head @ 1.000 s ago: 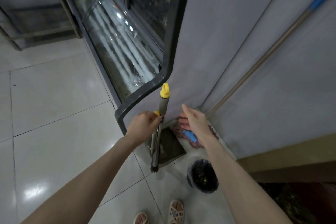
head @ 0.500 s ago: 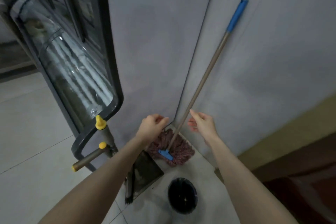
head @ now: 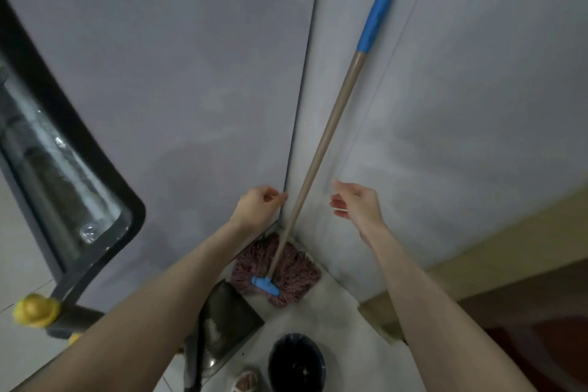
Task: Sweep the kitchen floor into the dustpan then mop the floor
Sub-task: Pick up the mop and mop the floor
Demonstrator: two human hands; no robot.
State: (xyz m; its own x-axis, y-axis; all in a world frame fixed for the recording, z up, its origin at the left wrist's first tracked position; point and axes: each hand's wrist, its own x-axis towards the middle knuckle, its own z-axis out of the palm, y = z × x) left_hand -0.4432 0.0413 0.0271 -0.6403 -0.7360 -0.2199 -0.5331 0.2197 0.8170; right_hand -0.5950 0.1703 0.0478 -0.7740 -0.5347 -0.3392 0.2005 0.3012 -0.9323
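A mop leans in the corner of two grey walls: a tan handle point(head: 324, 143) with a blue top grip point(head: 377, 14), and a reddish string head point(head: 296, 274) on the floor. My left hand point(head: 257, 205) is just left of the handle, fingers loosely curled, holding nothing. My right hand point(head: 356, 205) hovers just right of the handle with relaxed fingers, not touching it. The dark dustpan point(head: 227, 326) stands on the floor below the mop head. Yellow-capped handles point(head: 36, 310) of the broom and dustpan lean at lower left.
A round black bin point(head: 297, 360) sits on the floor near my foot point(head: 246, 380). A glass-fronted cabinet with a dark frame point(head: 63, 169) stands on the left. A yellowish ledge point(head: 477, 258) runs along the right wall.
My left hand let go of the yellow-capped handles, which now lean at the left. Both hands rose to either side of the mop handle, and my view turned toward the corner.
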